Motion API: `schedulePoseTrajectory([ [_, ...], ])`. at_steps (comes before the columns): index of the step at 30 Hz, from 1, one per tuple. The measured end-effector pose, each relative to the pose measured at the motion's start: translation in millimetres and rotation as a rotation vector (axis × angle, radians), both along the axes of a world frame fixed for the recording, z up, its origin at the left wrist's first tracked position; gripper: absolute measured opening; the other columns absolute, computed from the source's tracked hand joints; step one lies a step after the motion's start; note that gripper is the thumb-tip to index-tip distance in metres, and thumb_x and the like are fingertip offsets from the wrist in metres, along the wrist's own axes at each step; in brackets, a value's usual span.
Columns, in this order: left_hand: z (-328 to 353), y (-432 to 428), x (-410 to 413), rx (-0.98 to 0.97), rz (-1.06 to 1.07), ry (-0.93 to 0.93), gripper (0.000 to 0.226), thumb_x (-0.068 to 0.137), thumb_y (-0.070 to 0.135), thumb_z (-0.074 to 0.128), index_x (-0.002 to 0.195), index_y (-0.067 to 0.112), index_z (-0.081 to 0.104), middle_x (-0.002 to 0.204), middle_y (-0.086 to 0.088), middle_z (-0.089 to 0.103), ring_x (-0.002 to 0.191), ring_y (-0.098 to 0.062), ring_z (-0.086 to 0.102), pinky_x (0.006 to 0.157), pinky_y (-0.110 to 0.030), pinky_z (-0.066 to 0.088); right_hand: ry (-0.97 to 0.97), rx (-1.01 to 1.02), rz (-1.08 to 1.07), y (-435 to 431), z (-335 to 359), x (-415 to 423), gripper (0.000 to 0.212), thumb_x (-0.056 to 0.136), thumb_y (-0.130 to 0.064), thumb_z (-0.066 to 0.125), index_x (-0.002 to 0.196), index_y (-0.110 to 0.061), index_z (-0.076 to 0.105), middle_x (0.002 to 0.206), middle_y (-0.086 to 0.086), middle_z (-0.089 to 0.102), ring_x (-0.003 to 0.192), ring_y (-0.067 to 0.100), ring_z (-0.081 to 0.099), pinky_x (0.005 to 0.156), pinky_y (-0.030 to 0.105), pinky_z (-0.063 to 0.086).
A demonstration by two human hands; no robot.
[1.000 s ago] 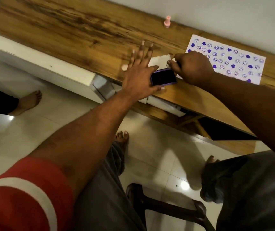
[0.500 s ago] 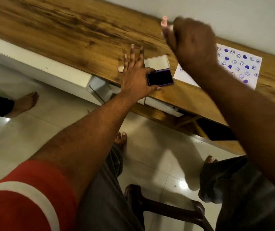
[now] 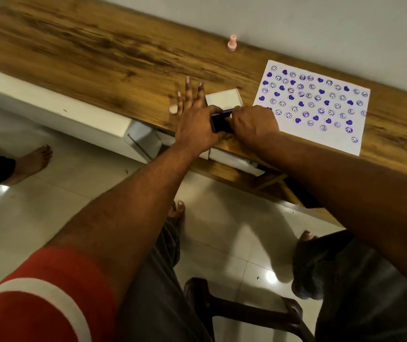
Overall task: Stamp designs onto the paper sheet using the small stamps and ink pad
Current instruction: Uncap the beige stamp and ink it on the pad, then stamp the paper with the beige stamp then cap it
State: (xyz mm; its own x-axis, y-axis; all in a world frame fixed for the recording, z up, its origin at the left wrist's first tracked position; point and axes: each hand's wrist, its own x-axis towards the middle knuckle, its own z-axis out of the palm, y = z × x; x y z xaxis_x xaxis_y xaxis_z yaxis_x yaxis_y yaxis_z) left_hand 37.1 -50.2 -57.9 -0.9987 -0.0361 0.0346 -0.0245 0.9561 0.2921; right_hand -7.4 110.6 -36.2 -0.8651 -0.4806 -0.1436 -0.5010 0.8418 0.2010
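The purple ink pad [image 3: 219, 122] lies open near the front edge of the wooden table [image 3: 98, 53], with its white lid [image 3: 224, 98] just behind it. My left hand [image 3: 195, 124] clamps the pad between thumb and forefinger, the other fingers stretched flat on the wood. My right hand [image 3: 254, 124] has its fingers pinched together and pointing down onto the pad's right side; the small stamp in the pinch is almost hidden. To the right lies the white paper sheet [image 3: 318, 129], covered with purple hearts and smiley faces.
A pink stamp [image 3: 232, 43] stands upright at the back by the wall. A round pale stamp [image 3: 172, 109] lies left of my left hand. Below the table are white drawers [image 3: 143, 139], a tiled floor, a dark stool [image 3: 244, 314] and another person's bare foot [image 3: 31, 164].
My right hand, raised in front of the back stamp half a second ago, has come down onto the ink pad. My left hand has stayed on the pad.
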Motion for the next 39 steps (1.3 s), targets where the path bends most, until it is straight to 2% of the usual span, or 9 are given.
schedulePoseTrajectory([
  [6, -2.7, 1.1, -0.6, -0.017, -0.005, -0.005, 0.076, 0.077, 0.074, 0.073, 0.140, 0.033, 0.062, 0.174, -0.017, 0.019, 0.162, -0.040, -0.009, 0.129, -0.055, -0.005, 0.012, 0.050, 0.121, 2.9, 3.1, -3.8, 0.035, 0.108, -0.034, 0.044, 0.124, -0.006, 0.058, 0.113, 0.016, 0.068, 0.098, 0.035, 0.068, 0.065, 0.038, 0.041],
  [8, -0.5, 2.9, -1.8, -0.034, -0.033, 0.000, 0.083, 0.077, 0.075, 0.073, 0.145, 0.031, 0.058, 0.174, -0.018, 0.018, 0.162, -0.039, -0.006, 0.130, -0.056, -0.004, -0.045, -0.066, 0.145, 11.1, 11.1, -8.8, 0.038, 0.109, -0.037, 0.041, 0.122, -0.006, 0.060, 0.111, 0.017, 0.067, 0.096, 0.035, 0.067, 0.066, 0.037, 0.041],
  [13, 14.5, 22.2, -5.1, -0.050, -0.125, 0.062, 0.097, 0.076, 0.081, 0.070, 0.154, 0.028, 0.049, 0.175, -0.017, 0.013, 0.163, -0.032, -0.001, 0.131, -0.053, -0.004, -0.066, -0.689, -0.155, 101.8, 28.6, -16.0, 0.059, 0.108, -0.053, 0.031, 0.099, -0.007, 0.067, 0.081, 0.010, 0.067, 0.073, 0.024, 0.060, 0.067, 0.037, 0.043],
  [19, 29.6, 112.1, -23.3, 0.086, -0.286, 0.102, 0.085, 0.086, 0.080, 0.062, 0.153, 0.029, 0.052, 0.173, -0.010, 0.026, 0.163, -0.027, 0.007, 0.131, -0.051, -0.003, -0.118, -0.826, -0.554, 237.9, 8.4, -11.6, 0.058, 0.110, -0.049, 0.033, 0.106, -0.009, 0.074, 0.092, 0.013, 0.073, 0.088, 0.029, 0.067, 0.070, 0.029, 0.043],
  [24, 22.0, 180.5, -39.0, 0.160, -0.355, 0.058, 0.083, 0.086, 0.077, 0.064, 0.152, 0.028, 0.054, 0.171, -0.009, 0.031, 0.163, -0.026, 0.010, 0.131, -0.048, -0.002, -0.200, -0.992, -0.648, 264.1, -7.8, -4.1, 0.045, 0.109, -0.049, 0.040, 0.080, -0.023, 0.064, 0.066, 0.004, 0.064, 0.062, 0.026, 0.064, 0.071, 0.039, 0.053],
  [28, 4.4, 215.9, -47.2, 0.177, -0.370, 0.018, 0.082, 0.087, 0.077, 0.063, 0.152, 0.029, 0.053, 0.171, -0.008, 0.032, 0.163, -0.025, 0.012, 0.132, -0.048, 0.001, -0.196, -0.988, -0.603, 267.0, -14.0, -6.2, 0.040, 0.109, -0.044, 0.041, 0.089, -0.021, 0.066, 0.063, 0.001, 0.063, 0.053, 0.016, 0.062, 0.069, 0.038, 0.053],
  [31, -8.1, 228.2, -51.3, 0.202, -0.388, 0.001, 0.080, 0.090, 0.074, 0.061, 0.155, 0.028, 0.051, 0.171, -0.008, 0.031, 0.162, -0.023, 0.016, 0.132, -0.047, 0.003, -0.193, -0.962, -0.565, 267.3, -18.1, -9.2, 0.039, 0.110, -0.040, 0.041, 0.091, -0.020, 0.067, 0.066, 0.002, 0.064, 0.061, 0.023, 0.065, 0.071, 0.038, 0.052],
  [37, -22.1, 239.9, -61.0, 0.197, -0.382, -0.031, 0.080, 0.092, 0.071, 0.061, 0.157, 0.027, 0.047, 0.174, -0.008, 0.023, 0.163, -0.025, 0.011, 0.130, -0.046, 0.003, -0.187, -0.931, -0.558, 269.6, -22.2, -12.5, 0.043, 0.109, -0.040, 0.044, 0.097, -0.012, 0.074, 0.063, -0.016, 0.054, 0.061, 0.010, 0.053, 0.060, 0.023, 0.033],
  [39, -25.4, 239.1, -62.2, 0.191, -0.372, -0.038, 0.081, 0.092, 0.072, 0.060, 0.158, 0.028, 0.046, 0.175, -0.008, 0.021, 0.163, -0.024, 0.011, 0.131, -0.046, 0.005, -0.186, -0.913, -0.555, 269.7, -23.4, -13.4, 0.044, 0.109, -0.039, 0.044, 0.097, -0.010, 0.074, 0.061, -0.018, 0.051, 0.061, 0.011, 0.052, 0.061, 0.024, 0.031],
])
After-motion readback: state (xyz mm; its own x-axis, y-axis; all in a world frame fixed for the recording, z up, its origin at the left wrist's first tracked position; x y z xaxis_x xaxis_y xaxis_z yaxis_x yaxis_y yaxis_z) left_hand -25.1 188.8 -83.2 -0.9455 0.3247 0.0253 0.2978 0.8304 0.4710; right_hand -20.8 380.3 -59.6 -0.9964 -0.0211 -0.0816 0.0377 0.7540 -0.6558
